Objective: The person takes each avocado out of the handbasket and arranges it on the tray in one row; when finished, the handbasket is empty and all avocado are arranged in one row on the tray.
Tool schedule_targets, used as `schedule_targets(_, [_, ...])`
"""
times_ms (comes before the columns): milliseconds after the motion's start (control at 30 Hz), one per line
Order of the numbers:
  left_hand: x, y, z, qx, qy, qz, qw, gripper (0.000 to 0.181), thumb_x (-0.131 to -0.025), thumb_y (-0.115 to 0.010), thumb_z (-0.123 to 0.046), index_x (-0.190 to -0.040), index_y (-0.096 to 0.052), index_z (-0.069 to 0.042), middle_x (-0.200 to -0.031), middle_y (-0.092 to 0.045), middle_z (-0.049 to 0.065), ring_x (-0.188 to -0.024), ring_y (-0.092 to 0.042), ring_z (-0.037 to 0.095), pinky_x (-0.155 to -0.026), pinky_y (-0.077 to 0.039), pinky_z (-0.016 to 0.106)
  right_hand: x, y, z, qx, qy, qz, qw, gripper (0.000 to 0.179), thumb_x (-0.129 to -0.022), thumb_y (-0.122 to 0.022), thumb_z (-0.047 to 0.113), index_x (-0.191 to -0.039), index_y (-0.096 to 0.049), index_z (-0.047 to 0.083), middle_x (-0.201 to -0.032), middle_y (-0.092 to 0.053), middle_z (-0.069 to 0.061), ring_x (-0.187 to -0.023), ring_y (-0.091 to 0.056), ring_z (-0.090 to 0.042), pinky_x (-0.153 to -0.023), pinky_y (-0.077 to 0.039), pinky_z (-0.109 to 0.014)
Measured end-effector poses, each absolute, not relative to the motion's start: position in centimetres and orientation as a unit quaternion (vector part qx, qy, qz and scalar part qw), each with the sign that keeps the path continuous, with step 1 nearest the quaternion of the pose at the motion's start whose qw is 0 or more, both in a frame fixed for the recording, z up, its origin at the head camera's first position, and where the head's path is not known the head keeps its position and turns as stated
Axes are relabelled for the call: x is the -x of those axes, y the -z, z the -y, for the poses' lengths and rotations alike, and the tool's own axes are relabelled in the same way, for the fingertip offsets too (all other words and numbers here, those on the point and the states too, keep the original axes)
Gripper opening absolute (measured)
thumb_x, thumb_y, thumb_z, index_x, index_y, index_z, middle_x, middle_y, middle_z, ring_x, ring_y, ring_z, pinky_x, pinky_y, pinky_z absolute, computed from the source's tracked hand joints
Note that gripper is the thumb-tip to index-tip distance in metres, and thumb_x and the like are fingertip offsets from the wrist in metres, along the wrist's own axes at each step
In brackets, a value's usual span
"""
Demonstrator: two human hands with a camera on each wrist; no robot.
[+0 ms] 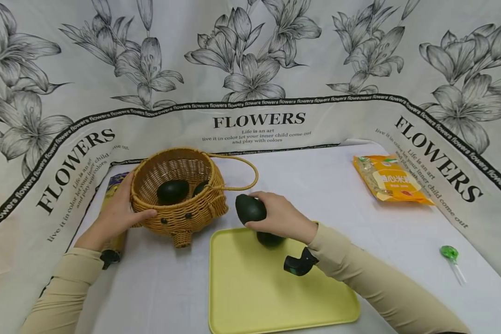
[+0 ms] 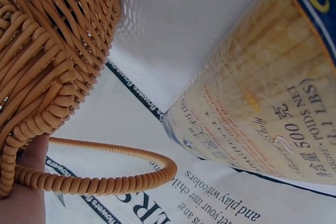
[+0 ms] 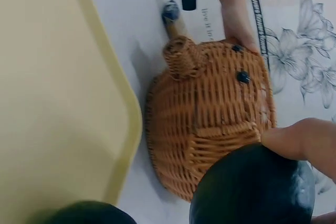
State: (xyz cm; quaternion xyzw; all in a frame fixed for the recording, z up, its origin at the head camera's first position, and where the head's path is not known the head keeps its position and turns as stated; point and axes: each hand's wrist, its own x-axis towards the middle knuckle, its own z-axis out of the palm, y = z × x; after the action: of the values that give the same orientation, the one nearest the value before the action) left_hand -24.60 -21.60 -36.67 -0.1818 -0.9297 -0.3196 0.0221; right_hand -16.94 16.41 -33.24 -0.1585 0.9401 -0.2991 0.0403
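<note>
- Holding a dark green fruit (image 1: 250,208), perhaps an avocado, the right hand (image 1: 281,215) pinches it between thumb and fingers, over the far edge of the yellow tray (image 1: 250,287) and just beside the wicker basket (image 1: 202,215).
- The fruit probably has a modest weight and a firm, smooth skin that could slip; its rounded middle seems the best place to hold, with light pressure in case it bruises.
- The basket looks light and a little springy, so its thick rim likely gives the surest hold; the left hand (image 1: 117,211) grips it on the left side, thumb lying toward the front.
- The right forearm slants in from the lower right, the left one from the lower left.
</note>
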Motion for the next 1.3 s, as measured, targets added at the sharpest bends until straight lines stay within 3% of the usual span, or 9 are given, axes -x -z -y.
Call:
schedule_targets(133, [24.6, 36.7, 21.6, 0.181, 0.324, 0.928, 0.018, 0.116, -0.074, -0.077, -0.043, -0.153, 0.006, -0.023, -0.156, -0.015, 0.021, -0.136, -0.025, 0.052, -0.100, -0.027, 0.073, 16.5, 34.4, -15.0, 0.169, 0.277, -0.945, 0.034, 0.066, -0.075, -0.074, 0.035, -0.131, -0.052, 0.007, -0.120, -0.062, -0.010, -0.100, -0.059, -0.020, -0.081, -0.051, -0.033])
schedule_targets(467, [24.6, 36.8, 21.6, 0.181, 0.327, 0.927, 0.016, 0.115, -0.074, -0.077, -0.043, -0.153, 0.005, -0.024, -0.156, -0.017, 0.021, -0.136, -0.025, 0.051, -0.101, -0.027, 0.072, 16.3, 37.0, -12.9, 0.171, 0.194, -0.966, 0.003, 0.066, -0.077, -0.073, 0.039, -0.130, -0.052, 0.004, -0.109, -0.061, -0.014, -0.080, -0.057, -0.018, -0.066, -0.051, -0.032])
schedule_targets(1133, [24.6, 36.6, 21.6, 0.181, 0.318, 0.930, 0.021, 0.116, -0.074, -0.077, -0.043, -0.153, 0.005, -0.022, -0.156, -0.015, 0.022, -0.135, -0.026, 0.053, -0.099, -0.028, 0.073, 14.4, 39.3, -16.4, 0.164, 0.086, -0.980, -0.078, 0.065, -0.076, -0.073, 0.043, -0.123, -0.056, 0.003, -0.101, -0.064, -0.013, -0.067, -0.058, -0.018, -0.059, -0.049, -0.033])
schedule_targets(1200, [24.5, 36.6, 21.6, 0.179, 0.317, 0.931, 0.020, 0.116, -0.074, -0.077, -0.043, -0.153, 0.005, -0.022, -0.156, -0.015, 0.022, -0.135, -0.026, 0.053, -0.100, -0.028, 0.073, 14.1, 39.5, -16.8, 0.166, 0.076, -0.978, -0.097, 0.064, -0.075, -0.074, 0.043, -0.122, -0.057, 0.003, -0.100, -0.065, -0.012, -0.066, -0.059, -0.019, -0.059, -0.049, -0.034])
schedule_targets(1300, [24.5, 36.5, 21.5, 0.180, 0.319, 0.930, 0.020, 0.116, -0.073, -0.078, -0.042, -0.153, 0.005, -0.023, -0.155, -0.017, 0.022, -0.135, -0.027, 0.052, -0.100, -0.028, 0.072, 13.5, 39.7, -17.4, 0.159, 0.064, -0.979, -0.114, 0.064, -0.073, -0.075, 0.044, -0.121, -0.059, 0.004, -0.101, -0.066, -0.012, -0.076, -0.063, -0.022, -0.072, -0.052, -0.040])
